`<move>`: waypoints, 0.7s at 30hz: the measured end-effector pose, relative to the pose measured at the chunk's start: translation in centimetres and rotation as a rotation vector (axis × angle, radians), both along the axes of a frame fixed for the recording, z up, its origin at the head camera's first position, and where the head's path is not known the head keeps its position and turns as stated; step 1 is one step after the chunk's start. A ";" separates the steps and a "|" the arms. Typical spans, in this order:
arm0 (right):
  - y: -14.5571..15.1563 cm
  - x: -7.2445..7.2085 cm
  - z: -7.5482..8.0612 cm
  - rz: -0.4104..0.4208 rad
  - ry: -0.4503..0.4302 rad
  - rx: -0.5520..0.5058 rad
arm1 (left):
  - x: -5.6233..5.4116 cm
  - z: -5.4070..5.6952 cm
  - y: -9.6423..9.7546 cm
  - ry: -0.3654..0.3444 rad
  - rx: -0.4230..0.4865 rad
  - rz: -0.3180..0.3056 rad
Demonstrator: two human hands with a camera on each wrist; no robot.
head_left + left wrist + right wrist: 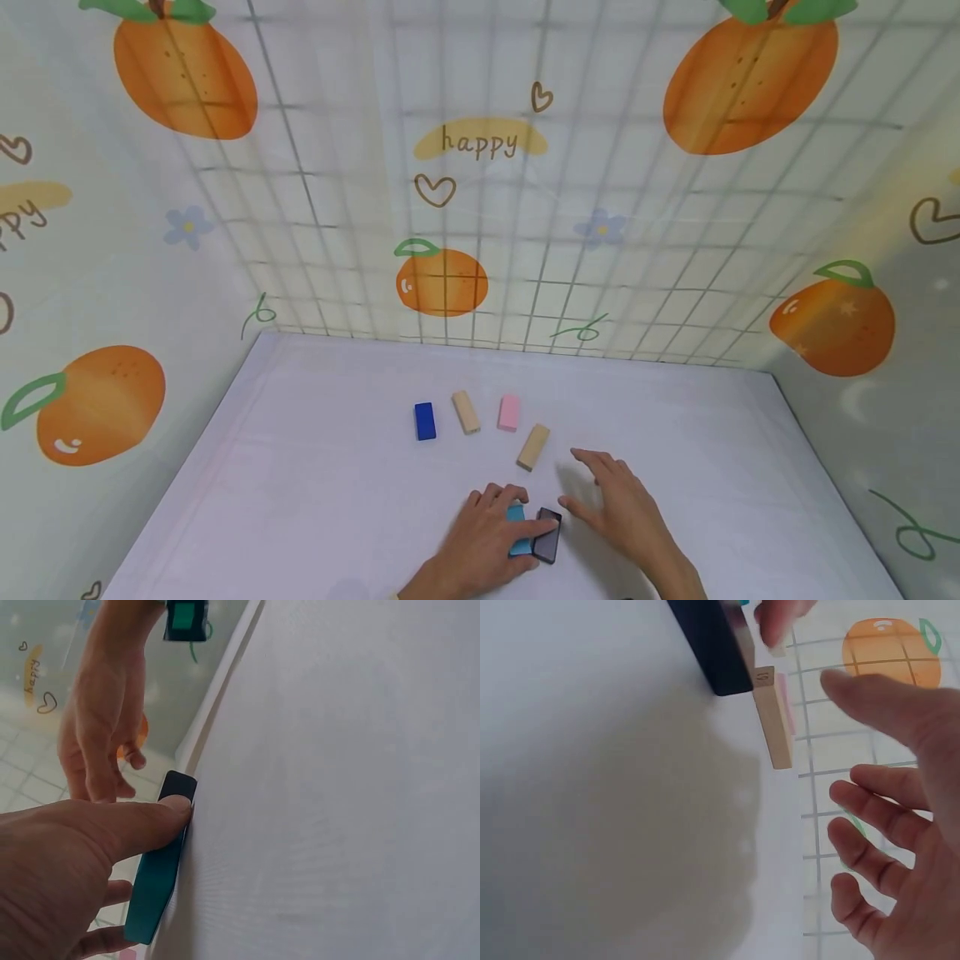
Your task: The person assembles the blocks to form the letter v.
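Note:
My left hand (483,537) spans the light blue block (517,533), with curled fingers at its far end and the thumb at its near end. One finger of that hand stretches onto the black block (546,546), which lies right beside the blue one. In the left wrist view the thumb lies across both, the teal-looking block (154,892) and the black block (178,782). To the right, apart from the blocks, my right hand (626,512) hovers with fingers spread and nothing in them. The right wrist view shows a gap between its thumb and fingers.
Beyond the hands lie a dark blue block (425,422), a wooden block (466,412), a pink block (508,413) and another wooden block (533,447), spaced apart. A white cloth covers the table (315,467). Printed fabric walls (337,250) enclose its back and sides.

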State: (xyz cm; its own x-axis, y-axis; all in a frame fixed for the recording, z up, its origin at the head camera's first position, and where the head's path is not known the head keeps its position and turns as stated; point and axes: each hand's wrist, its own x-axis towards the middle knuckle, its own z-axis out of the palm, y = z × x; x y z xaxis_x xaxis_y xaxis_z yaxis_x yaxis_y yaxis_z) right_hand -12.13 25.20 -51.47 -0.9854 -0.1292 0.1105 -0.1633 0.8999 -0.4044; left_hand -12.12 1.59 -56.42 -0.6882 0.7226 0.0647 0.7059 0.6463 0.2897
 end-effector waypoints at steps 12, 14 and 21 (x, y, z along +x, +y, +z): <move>-0.8 -1.9 0.2 0.008 -0.001 -0.012 | 0.1 0.0 -0.2 0.026 0.012 -0.027; -0.9 -2.1 0.1 0.008 -0.008 -0.012 | 0.1 -0.1 -0.2 0.024 0.015 -0.029; -1.4 -2.7 -0.2 -0.007 -0.028 0.007 | 0.0 -0.1 -0.2 0.011 0.016 -0.026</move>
State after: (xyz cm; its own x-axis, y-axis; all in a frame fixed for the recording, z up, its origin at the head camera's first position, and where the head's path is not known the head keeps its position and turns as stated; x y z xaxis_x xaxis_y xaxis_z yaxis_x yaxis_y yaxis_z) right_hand -14.87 23.82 -51.71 -0.9890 -0.1232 0.0817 -0.1458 0.9039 -0.4022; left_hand -12.14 1.42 -56.47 -0.6683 0.7391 0.0841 0.7257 0.6229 0.2922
